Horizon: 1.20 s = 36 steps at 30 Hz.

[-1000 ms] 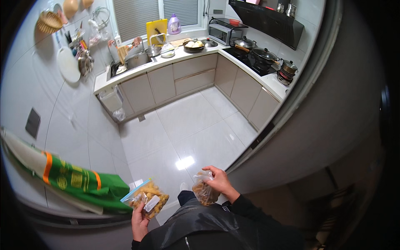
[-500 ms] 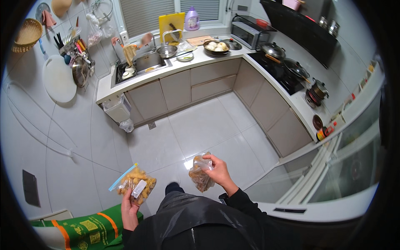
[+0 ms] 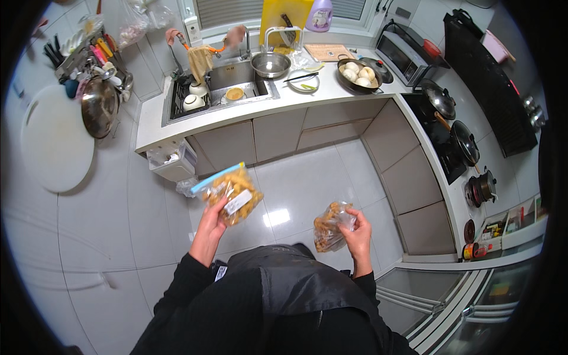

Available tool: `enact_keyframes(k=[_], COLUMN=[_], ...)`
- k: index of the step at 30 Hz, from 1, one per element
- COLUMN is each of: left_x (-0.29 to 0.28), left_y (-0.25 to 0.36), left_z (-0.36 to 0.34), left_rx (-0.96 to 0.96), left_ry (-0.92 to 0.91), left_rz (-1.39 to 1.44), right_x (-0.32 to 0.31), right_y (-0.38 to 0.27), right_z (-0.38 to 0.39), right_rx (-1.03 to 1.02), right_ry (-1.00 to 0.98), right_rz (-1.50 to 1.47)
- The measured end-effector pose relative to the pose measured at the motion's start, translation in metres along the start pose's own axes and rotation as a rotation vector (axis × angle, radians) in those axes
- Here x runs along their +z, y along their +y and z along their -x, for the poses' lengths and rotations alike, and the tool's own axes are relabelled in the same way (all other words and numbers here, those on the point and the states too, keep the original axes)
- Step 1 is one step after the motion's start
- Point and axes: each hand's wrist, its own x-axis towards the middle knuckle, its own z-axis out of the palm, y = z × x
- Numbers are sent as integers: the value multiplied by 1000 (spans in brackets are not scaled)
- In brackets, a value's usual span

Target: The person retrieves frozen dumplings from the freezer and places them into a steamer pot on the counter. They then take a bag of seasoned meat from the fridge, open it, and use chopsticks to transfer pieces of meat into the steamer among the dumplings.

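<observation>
My left hand [image 3: 212, 222] grips a zip bag [image 3: 228, 195] with a blue top strip, a white label and golden-yellow lumpy pieces inside, raised in front of me over the floor. My right hand [image 3: 357, 234] is closed on a crumpled clear plastic bag [image 3: 330, 228] of brownish lumpy pieces, held lower and to the right. The two bags are apart, and both hang in the air short of the cabinets and counter.
Counter [image 3: 148, 133] ahead with sink [image 3: 225, 75], steel bowl [image 3: 270, 65], plate [image 3: 303, 86] and pan of white rounded food [image 3: 359, 75]. Stove [image 3: 451, 165] with lidded pots along the right. Wall bin [image 3: 174, 165] at left below counter. Glass sliding door [image 3: 414, 293] at lower right.
I have moved further into the kitchen; the counter looks nearer. Both bags are held further forward, the left one raised higher. The green bag at lower left has left the view.
</observation>
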Motion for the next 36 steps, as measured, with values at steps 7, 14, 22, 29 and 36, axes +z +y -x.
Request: enact_keyframes(k=[7,14,22,29,36], left_x=[83,109,103,83,67], left_y=[26,34,66,86,59], left_z=[-128,-214,-288,-406,-469], left_rx=[-83,-66,-14,-90,-169], left_ry=[-33,15,21,-115,-82], left_rz=[59,151,282,236,378], right_x=[38,103,211,301,346], right_y=[-17,-39,-73,-88,-59], right_z=[-153,-326,-490,-551,-577], right_rx=[-8,-130,-374,-337,-547], right_ry=[-40,-333,-441,-310,-213], right_rz=[-31,-30,163,197,352])
